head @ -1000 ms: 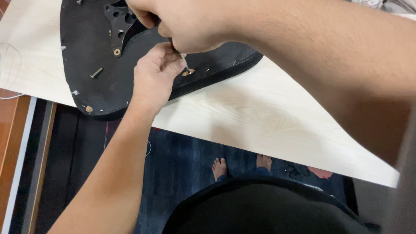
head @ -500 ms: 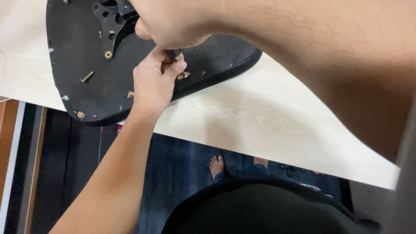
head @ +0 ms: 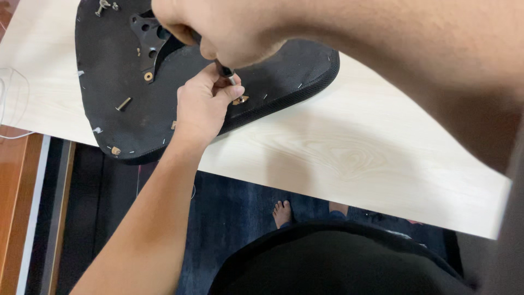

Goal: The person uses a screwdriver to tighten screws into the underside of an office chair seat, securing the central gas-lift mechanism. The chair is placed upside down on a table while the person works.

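Note:
A black chair seat [head: 117,65] lies upside down on a pale wooden table [head: 349,147]. My right hand [head: 229,30] grips a dark-handled screwdriver [head: 225,70] whose tip points down at a brass threaded insert [head: 239,100] in the seat's underside. My left hand [head: 203,104] rests on the seat and pinches the screwdriver's shaft just above the insert. A black metal bracket [head: 147,33] with holes lies on the seat further back.
A loose bolt [head: 123,104] and a brass insert [head: 148,76] lie on the seat; two more bolts [head: 103,6] sit at its far edge. A white cable [head: 8,95] lies at the table's left. Below the table edge are dark carpet and a bare foot [head: 281,212].
The view has shifted, so the seat now sits a little further right. My left hand's fingers stay at the screwdriver tip over the same insert, and my right hand has turned slightly.

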